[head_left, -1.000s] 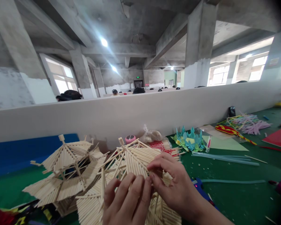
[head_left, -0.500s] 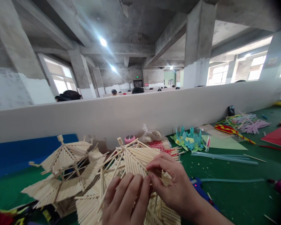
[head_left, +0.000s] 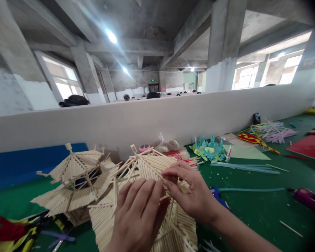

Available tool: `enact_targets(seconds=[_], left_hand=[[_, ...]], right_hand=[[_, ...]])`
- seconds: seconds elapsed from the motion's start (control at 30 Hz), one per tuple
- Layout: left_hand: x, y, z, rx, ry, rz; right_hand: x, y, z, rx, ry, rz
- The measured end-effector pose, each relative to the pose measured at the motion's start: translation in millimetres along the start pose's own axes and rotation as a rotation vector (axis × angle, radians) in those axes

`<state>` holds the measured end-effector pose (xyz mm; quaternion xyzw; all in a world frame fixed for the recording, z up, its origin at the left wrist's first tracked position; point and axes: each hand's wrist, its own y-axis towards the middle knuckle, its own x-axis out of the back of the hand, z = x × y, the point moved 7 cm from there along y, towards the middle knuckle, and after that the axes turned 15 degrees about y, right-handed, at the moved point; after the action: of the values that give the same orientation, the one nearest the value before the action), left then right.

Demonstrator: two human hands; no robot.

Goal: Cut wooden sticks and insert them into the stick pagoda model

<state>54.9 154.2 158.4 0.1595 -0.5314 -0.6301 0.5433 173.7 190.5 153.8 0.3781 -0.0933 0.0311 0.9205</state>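
A pavilion model made of thin pale wooden sticks stands in front of me on the green table. My left hand lies over its roof with the fingers stretched up along the sticks. My right hand is beside it, fingertips pinched together on the sticks of the roof's right slope. A second stick pavilion stands just to the left, touching the first.
A white partition wall runs along the table's back. Behind the models are a pink tape roll, a plastic bag and red-tipped sticks. Teal paper flowers, paper sheets, straws and a purple glue gun lie to the right. Other people's heads show beyond the wall.
The view has tilted down a little, showing more of the table. Both hands have stayed on the roof, the left fingers sliding slightly higher along the sticks.
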Motion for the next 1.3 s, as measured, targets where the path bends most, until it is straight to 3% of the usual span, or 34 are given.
enact_targets(seconds=[0.43, 0.83, 1.17, 1.3], left_hand=[[1, -2, -2, -0.037, 0.001, -0.079], [-7, -11, 1, -0.095, 0.05, -0.036], [-4, -10, 0, -0.07, 0.06, -0.039], [5, -7, -1, -0.021, 0.062, -0.068]], right_hand=[[0, -1, -3, 0.026, 0.03, 0.011], [-1, -5, -5, 0.025, 0.059, 0.005], [-1, -4, -1, 0.037, 0.052, 0.017], [12, -9, 6, 0.075, 0.009, -0.06]])
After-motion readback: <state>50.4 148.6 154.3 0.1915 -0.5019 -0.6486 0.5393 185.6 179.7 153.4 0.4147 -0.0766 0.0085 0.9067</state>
